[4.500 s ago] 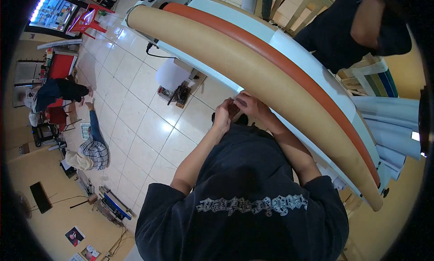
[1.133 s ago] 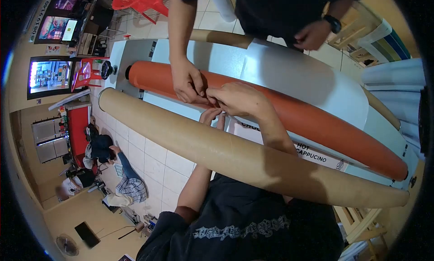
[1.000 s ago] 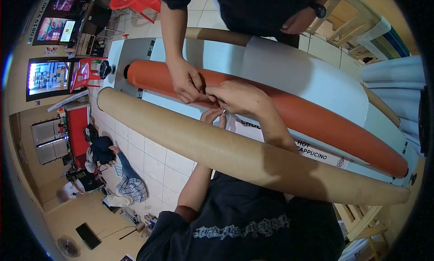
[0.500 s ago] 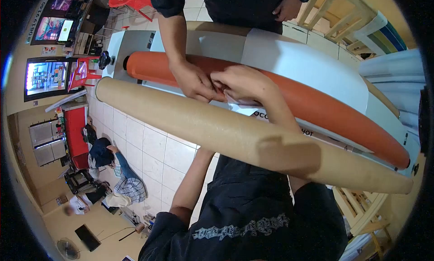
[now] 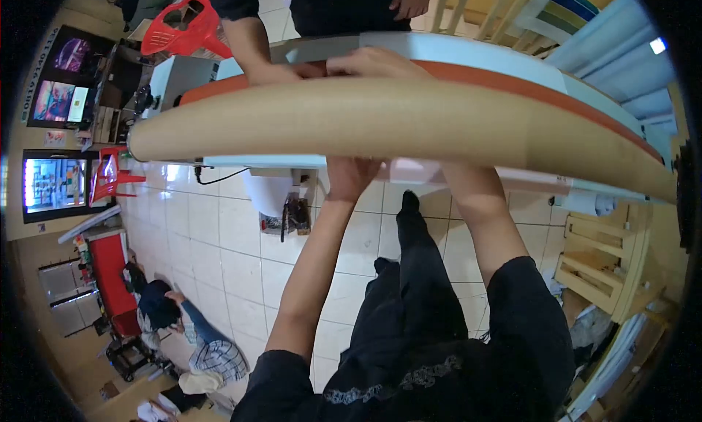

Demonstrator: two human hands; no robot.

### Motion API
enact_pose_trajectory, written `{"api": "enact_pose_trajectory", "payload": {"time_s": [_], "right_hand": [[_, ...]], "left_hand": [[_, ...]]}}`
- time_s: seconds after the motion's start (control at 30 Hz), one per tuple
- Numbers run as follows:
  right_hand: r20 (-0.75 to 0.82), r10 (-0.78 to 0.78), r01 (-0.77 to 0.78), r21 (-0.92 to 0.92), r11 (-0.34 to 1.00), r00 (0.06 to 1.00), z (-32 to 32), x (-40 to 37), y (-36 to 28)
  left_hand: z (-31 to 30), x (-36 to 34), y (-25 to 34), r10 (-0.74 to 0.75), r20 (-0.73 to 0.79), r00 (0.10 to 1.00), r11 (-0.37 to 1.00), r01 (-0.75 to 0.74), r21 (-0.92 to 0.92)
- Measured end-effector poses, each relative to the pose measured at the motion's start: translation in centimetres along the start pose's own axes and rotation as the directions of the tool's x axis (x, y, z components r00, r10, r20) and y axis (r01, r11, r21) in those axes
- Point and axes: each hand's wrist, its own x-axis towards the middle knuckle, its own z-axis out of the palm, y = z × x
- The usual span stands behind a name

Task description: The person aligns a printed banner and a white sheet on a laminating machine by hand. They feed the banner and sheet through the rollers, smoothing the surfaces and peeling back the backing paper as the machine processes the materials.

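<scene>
A long brown cardboard-like roll point(image 5: 351, 122) runs across the view, hiding parts of both my hands. Below its lower edge, my left hand point(image 5: 353, 176) reaches up, and its fingers disappear behind the roll. My right arm passes under the roll. Above it, my right hand point(image 5: 376, 61) shows with bent fingers by the orange roller point(image 5: 475, 72); whatever lies in them is hidden. A co-worker's hand point(image 5: 281, 74) is close to my right fingertips, also partly covered by the roll. The roller belongs to a wide machine with a white top point(image 5: 468, 50).
A co-worker in dark clothes point(image 5: 344, 9) stands across the machine. Red plastic chairs point(image 5: 183, 31) are at the left. A cable point(image 5: 227, 179) and a white bin-like object point(image 5: 270, 195) are below the machine. A wooden rack point(image 5: 603, 265) stands right. Another person sits lower left.
My view has shifted, so the brown roll now appears higher and covers more of the roller and hands. My left hand has come into sight below the roll. More floor shows.
</scene>
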Motion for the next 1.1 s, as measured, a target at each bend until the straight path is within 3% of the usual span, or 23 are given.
{"api": "enact_pose_trajectory", "payload": {"time_s": [0.07, 0.1, 0.17, 0.2, 0.3, 0.33, 0.4, 0.5, 0.63, 0.73, 0.93, 1.1], "right_hand": [[-0.038, -0.002, -0.003, -0.135, 0.991, 0.999, 1.5, 0.4, 1.3], [-0.057, -0.002, -0.008, -0.171, 0.985, 0.998, 1.8, 0.3, 1.1], [-0.094, -0.001, -0.019, -0.217, 0.976, 0.996, 2.3, 0.1, 1.2], [-0.119, 0.003, -0.030, -0.227, 0.973, 0.993, 2.5, -0.4, 1.0], [-0.180, 0.018, -0.068, -0.280, 0.957, 0.984, 1.7, -3.2, 0.6], [-0.188, 0.025, -0.081, -0.295, 0.952, 0.982, 1.6, -4.0, 0.9], [-0.213, 0.049, -0.120, -0.335, 0.935, 0.976, 1.2, -5.4, 0.9], [-0.253, 0.053, -0.151, -0.385, 0.911, 0.966, 1.4, -5.9, 0.3], [-0.294, 0.040, -0.167, -0.424, 0.890, 0.955, 2.1, -5.9, -0.2], [-0.327, 0.022, -0.174, -0.444, 0.879, 0.945, 2.8, -6.1, -0.8], [-0.372, -0.059, -0.154, -0.516, 0.842, 0.926, 4.3, -11.3, -2.9], [-0.368, -0.099, -0.209, -0.707, 0.675, 0.925, 3.0, -18.6, -2.6]], "left_hand": [[1.0, 0.0, -0.6, -0.119, -0.159, 0.980, 0.990, 0.105, -0.090], [1.5, 0.1, -1.4, -0.112, -0.168, 0.979, 0.990, 0.095, -0.101], [2.5, 0.1, -2.5, -0.173, -0.328, 0.929, 0.948, 0.066, -0.312], [1.8, 0.2, -1.9, -0.172, -0.323, 0.931, 0.944, 0.063, -0.323], [0.9, 0.6, -1.5, 0.042, -0.271, 0.962, 0.997, -0.056, -0.046], [1.0, 0.3, -1.9, 0.028, -0.214, 0.976, 1.000, -0.030, -0.005], [0.9, 0.4, -2.4, 0.123, -0.282, 0.951, 0.983, -0.156, -0.097], [0.5, 0.2, -2.8, 0.119, -0.227, 0.967, 0.974, -0.158, -0.160], [-0.3, 0.3, -3.2, 0.222, -0.175, 0.959, 0.964, -0.243, -0.106], [-1.2, 0.1, -3.4, 0.252, -0.101, 0.962, 0.967, -0.255, -0.009], [-1.7, -0.3, -3.4, 0.210, -0.048, 0.976, 0.975, -0.213, -0.062], [-1.6, -0.4, -4.1, 0.259, -0.045, 0.965, 0.962, -0.261, -0.079]]}}
